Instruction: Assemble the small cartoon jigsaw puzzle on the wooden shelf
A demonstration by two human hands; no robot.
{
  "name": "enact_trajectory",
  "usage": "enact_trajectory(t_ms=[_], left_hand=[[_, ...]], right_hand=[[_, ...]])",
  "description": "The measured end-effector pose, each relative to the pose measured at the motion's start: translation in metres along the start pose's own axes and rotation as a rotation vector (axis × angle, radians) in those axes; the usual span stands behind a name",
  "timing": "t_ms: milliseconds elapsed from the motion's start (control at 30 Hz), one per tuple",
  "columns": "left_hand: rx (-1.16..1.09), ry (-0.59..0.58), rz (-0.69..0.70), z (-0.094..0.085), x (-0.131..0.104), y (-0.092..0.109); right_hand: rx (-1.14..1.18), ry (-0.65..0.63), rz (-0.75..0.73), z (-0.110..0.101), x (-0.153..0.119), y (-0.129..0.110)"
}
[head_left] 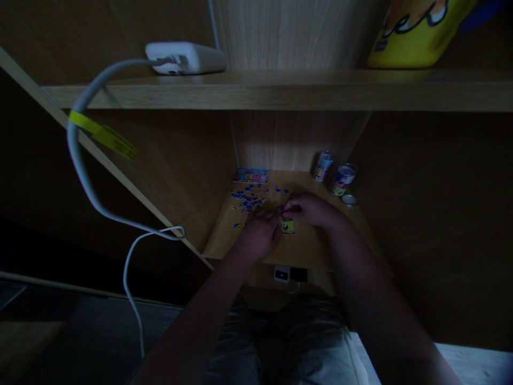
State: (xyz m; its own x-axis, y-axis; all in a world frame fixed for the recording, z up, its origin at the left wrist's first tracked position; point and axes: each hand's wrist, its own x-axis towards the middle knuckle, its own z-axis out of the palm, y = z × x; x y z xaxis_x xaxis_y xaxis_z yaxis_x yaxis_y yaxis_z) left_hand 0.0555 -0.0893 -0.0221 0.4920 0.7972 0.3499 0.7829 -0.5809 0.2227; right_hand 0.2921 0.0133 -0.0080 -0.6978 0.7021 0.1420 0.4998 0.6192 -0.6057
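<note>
On the lower wooden shelf, a small joined section of a jigsaw puzzle (287,227), with a yellow cartoon face, lies between my hands. My left hand (261,232) rests palm down along its left side, fingers stretched out over the board. From the right, my right hand (308,209) reaches in with thumb and forefinger pinched at the section's upper edge, on what looks like a puzzle piece, mostly hidden by the fingers. Loose blue and yellow puzzle pieces (249,200) are scattered beyond my left hand. Behind them lies a colourful picture card (251,176).
Two printed tins (323,166) (343,179) stand at the back right, with a round metal lid (349,200) beside them. An upper shelf (280,95) overhangs, holding a white adapter (192,58) and a yellow container (419,40). A white cable (82,166) hangs at left.
</note>
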Motion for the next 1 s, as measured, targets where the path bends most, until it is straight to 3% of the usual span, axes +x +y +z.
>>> enact_trajectory(t_ms=[1000], left_hand=[[-0.040, -0.023, 0.068, 0.001, 0.000, -0.002]], right_hand=[[0.003, 0.020, 0.085, -0.002, -0.003, 0.008]])
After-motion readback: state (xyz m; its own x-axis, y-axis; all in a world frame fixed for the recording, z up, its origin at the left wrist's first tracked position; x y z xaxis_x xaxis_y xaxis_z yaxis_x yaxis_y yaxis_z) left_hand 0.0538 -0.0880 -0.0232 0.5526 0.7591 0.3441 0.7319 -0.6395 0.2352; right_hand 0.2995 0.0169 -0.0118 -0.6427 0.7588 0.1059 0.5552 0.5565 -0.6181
